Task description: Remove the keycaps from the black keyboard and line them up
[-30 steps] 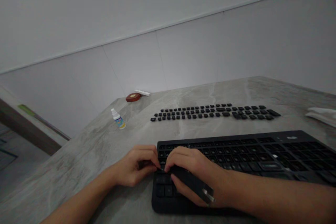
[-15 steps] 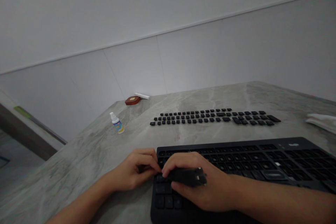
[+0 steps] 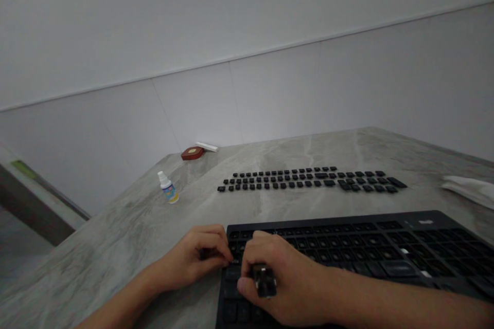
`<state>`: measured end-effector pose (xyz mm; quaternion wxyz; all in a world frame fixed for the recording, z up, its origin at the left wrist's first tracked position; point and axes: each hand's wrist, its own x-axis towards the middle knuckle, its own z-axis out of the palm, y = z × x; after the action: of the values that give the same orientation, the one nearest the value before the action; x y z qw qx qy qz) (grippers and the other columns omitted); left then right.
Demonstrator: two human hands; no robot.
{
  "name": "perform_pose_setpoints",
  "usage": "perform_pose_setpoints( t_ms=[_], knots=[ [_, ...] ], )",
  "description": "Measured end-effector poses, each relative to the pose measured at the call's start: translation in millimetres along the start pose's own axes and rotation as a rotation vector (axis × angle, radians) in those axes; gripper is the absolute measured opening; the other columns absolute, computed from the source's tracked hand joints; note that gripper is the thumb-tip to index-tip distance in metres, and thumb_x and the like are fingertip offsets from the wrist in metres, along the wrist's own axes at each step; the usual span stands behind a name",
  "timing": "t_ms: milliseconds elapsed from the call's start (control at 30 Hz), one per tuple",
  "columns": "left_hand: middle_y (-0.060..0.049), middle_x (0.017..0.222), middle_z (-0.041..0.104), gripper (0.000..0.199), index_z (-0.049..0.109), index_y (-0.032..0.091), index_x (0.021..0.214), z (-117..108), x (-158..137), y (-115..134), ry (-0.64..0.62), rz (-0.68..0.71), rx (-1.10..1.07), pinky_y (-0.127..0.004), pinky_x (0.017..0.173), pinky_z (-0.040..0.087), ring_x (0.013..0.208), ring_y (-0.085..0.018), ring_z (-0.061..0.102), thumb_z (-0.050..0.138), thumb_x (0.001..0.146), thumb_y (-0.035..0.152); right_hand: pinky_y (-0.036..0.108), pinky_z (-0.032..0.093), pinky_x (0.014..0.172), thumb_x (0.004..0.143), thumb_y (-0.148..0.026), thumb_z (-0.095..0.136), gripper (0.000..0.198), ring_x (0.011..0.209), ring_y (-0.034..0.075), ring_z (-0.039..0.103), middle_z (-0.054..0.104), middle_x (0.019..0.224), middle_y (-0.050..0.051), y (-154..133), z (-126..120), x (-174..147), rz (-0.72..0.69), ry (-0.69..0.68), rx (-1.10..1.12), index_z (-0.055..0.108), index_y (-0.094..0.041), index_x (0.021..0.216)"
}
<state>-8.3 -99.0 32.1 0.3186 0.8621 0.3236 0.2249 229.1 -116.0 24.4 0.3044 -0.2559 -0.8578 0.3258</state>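
Note:
A black keyboard (image 3: 339, 221) lies in front of me, its upper rows showing open sockets and some keycaps seated at the lower left. My right hand (image 3: 281, 272) is closed around a small black tool (image 3: 264, 281) with shiny metal bits at its near end; its kind is unclear, and its far tip is hidden by the fingers. That hand rests over the keyboard's left part. At the left edge, my left hand (image 3: 200, 252) has thumb and fingers pinched together, the tips touching the keys there. Anything between them is too small to make out.
Several loose black keycaps (image 3: 283, 185) lie in rows behind the keyboard. A white spray bottle (image 3: 168, 188) stands to the left. Farther back are a reddish-brown case (image 3: 192, 153) and a white strip (image 3: 207, 146). White cloth or tissue (image 3: 469, 188) lies at the right.
My right hand has turned, so the black tool now points its metal end more toward me instead of to the right. My left hand stays at the keyboard's edge. The view has shifted slightly.

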Motion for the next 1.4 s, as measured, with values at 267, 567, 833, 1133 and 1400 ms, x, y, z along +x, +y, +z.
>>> perform_pose_setpoints(
  t_ms=[267, 567, 833, 1133, 1400],
  knots=[
    [-0.005, 0.087, 0.061, 0.012, 0.071, 0.016, 0.086, 1, -5, 4, -0.019, 0.073, -0.04, -0.021, 0.067, 0.047, 0.076, -0.012, 0.059, 0.06, 0.089, 0.017, 0.025, 0.037, 0.064, 0.074, -0.02, 0.06, 0.019, 0.064, 0.012, 0.046, 0.05, 0.064, -0.002, -10, -4, 5, 0.149, -0.065, -0.016, 0.048, -0.017, 0.059],
    [-0.007, 0.095, 0.07, 0.012, 0.076, 0.021, 0.096, 10, -3, 3, -0.073, 0.121, 0.013, -0.02, 0.072, 0.052, 0.08, -0.014, 0.067, 0.068, 0.088, 0.02, 0.027, 0.032, 0.057, 0.07, -0.027, 0.059, 0.027, 0.057, 0.012, 0.042, 0.039, 0.053, -0.004, -6, 4, 10, 0.313, -0.106, -0.005, 0.041, -0.018, 0.052],
    [-0.008, 0.085, 0.07, 0.012, 0.076, 0.017, 0.085, 13, 4, 12, -0.041, 0.236, 0.099, -0.02, 0.069, 0.053, 0.075, -0.014, 0.067, 0.065, 0.088, 0.014, 0.023, 0.026, 0.044, 0.062, -0.025, 0.058, 0.017, 0.049, 0.01, 0.039, 0.043, 0.054, -0.004, -3, 12, 14, 0.364, -0.014, 0.045, 0.043, -0.02, 0.056],
    [-0.011, 0.085, 0.071, 0.014, 0.074, 0.011, 0.081, 12, 4, 14, -0.064, 0.265, 0.091, -0.02, 0.067, 0.053, 0.072, -0.013, 0.067, 0.063, 0.089, 0.011, 0.022, 0.014, 0.036, 0.065, -0.022, 0.056, 0.031, 0.041, 0.006, 0.028, 0.03, 0.047, -0.005, 0, 16, 14, 0.31, 0.02, 0.036, 0.032, -0.019, 0.046],
    [-0.011, 0.088, 0.071, 0.015, 0.075, 0.013, 0.085, 10, 3, 12, -0.095, 0.232, 0.092, -0.02, 0.067, 0.054, 0.073, -0.014, 0.067, 0.061, 0.091, 0.012, 0.022, 0.015, 0.038, 0.066, -0.018, 0.056, 0.028, 0.044, 0.006, 0.032, 0.037, 0.052, -0.004, 5, 21, 14, 0.295, 0.018, 0.067, 0.036, -0.018, 0.046]
  ],
)
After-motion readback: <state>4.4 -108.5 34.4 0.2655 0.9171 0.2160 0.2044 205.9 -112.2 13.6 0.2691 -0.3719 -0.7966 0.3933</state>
